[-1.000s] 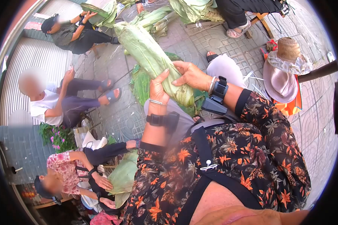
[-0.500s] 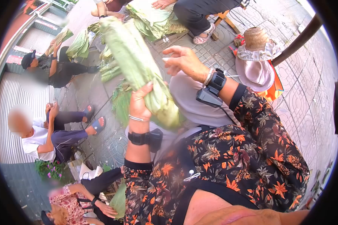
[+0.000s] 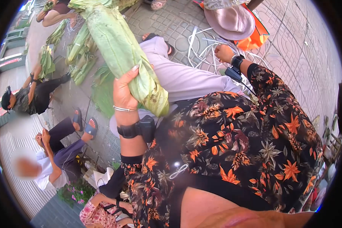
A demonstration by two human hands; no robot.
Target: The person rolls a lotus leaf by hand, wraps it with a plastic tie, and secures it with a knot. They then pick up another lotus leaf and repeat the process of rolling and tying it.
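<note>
My left hand (image 3: 125, 91) is wrapped round a long bundle of large green leaves (image 3: 117, 45), gripping it near its lower end. The bundle slants up and away over my lap, its far end at the top of the view. Out to the right, my right hand (image 3: 225, 53) is down by a heap of thin white strips (image 3: 192, 40) on the paving. Its fingers are curled in; whether a strip is between them is hidden. A pale hat (image 3: 231, 21) lies just beyond this hand, beside an orange bag (image 3: 254, 38).
Loose green leaves (image 3: 104, 91) and more leaf bundles (image 3: 79, 57) lie on the paving to the left of my leg (image 3: 171, 72). Several people sit along the left side, one person (image 3: 34, 91) holding leaves. A plant with pink flowers (image 3: 78, 193) stands at lower left.
My right hand has left the space beside the bundle and moved out right to the white strips, its fingers now curled. The bundle stays in my left hand. The view has shifted, showing more strips.
</note>
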